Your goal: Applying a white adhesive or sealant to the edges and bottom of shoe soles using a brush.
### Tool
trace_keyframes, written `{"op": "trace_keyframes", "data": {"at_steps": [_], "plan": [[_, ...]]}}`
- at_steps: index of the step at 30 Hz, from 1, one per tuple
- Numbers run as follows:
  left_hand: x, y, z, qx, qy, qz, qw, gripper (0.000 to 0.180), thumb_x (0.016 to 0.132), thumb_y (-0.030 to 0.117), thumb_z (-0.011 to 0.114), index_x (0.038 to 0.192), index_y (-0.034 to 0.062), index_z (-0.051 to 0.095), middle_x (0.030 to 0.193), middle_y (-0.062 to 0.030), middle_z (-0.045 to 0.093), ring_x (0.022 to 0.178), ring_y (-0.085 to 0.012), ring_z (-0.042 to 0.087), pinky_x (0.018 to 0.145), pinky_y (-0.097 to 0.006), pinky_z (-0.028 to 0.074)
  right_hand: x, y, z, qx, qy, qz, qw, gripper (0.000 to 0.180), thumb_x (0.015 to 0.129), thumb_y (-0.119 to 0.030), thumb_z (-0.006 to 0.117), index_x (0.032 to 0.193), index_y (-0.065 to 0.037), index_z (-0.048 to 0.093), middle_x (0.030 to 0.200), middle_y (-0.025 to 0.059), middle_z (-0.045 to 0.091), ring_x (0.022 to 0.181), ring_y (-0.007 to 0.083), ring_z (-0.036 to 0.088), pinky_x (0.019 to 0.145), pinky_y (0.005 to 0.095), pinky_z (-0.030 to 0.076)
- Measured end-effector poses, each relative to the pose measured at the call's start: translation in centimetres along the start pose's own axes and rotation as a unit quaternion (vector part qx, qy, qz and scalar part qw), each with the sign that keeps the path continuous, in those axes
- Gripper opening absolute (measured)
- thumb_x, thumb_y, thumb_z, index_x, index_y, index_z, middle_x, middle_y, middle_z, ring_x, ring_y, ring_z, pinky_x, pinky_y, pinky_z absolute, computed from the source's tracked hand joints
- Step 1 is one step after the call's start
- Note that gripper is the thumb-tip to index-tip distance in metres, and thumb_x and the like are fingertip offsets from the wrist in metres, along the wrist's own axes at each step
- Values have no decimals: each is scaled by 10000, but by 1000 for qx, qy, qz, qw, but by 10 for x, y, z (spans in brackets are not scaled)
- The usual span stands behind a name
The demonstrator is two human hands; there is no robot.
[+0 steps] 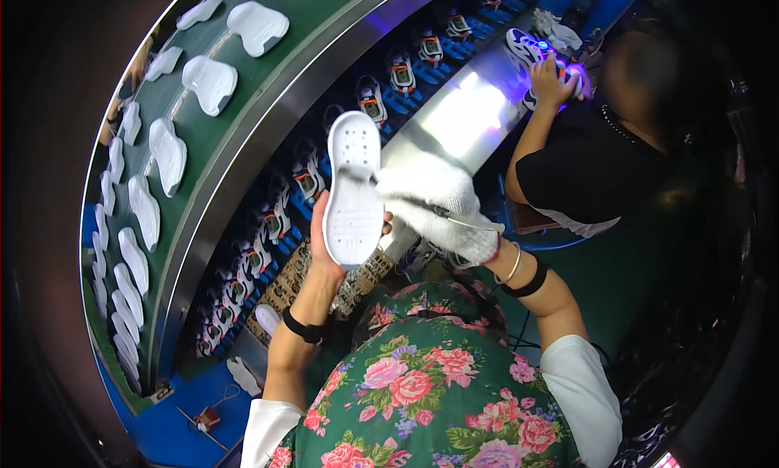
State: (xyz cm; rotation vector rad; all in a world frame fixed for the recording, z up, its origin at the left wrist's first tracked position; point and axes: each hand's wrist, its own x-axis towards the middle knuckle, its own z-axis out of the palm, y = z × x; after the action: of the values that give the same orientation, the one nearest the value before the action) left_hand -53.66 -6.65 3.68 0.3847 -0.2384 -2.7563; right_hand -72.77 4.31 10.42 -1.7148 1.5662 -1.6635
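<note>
A white shoe sole [354,216] with rows of small holes is held upright, its hollow inner face showing. My bare left hand [320,234] grips it from behind and along its edges, fingertips showing at the right side. My right hand [438,194], in a white knitted glove, is closed around a slim brush [438,211] with a thin dark handle. The brush's tip reaches the middle of the sole, where a greyish blurred patch shows. Part of the brush is hidden by the glove.
On the left, a green conveyor belt [195,127] with a metal rim carries several white soles [209,84]. Beyond my hands, a rack [402,75] holds a row of shoe uppers. At right, a co-worker [584,160] handles a shoe [527,50] under violet light beside a metal table [462,115].
</note>
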Motion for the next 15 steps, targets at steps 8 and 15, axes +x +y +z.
{"op": "trace_keyframes", "data": {"at_steps": [8, 15], "plan": [[38, 12, 12, 44, -13, 23, 999, 792, 994, 642, 387, 1545, 75, 347, 1438, -276, 493, 1168, -446, 594, 1001, -542, 512, -18, -12, -21, 127, -18, 99, 987, 193, 780, -35, 777, 972, -14, 765, 968, 120, 754, 851, 215, 714, 774, 330, 558], [102, 65, 91, 165, -222, 63, 959, 1023, 889, 743, 514, 1575, 40, 229, 1473, -300, 413, 1183, -422, 578, 948, -506, 545, -64, -9, -79, 173, 149, 218, 949, 99, 794, 45, 737, 891, 39, 755, 936, 137, 753, 841, 178, 713, 780, 291, 552]]}}
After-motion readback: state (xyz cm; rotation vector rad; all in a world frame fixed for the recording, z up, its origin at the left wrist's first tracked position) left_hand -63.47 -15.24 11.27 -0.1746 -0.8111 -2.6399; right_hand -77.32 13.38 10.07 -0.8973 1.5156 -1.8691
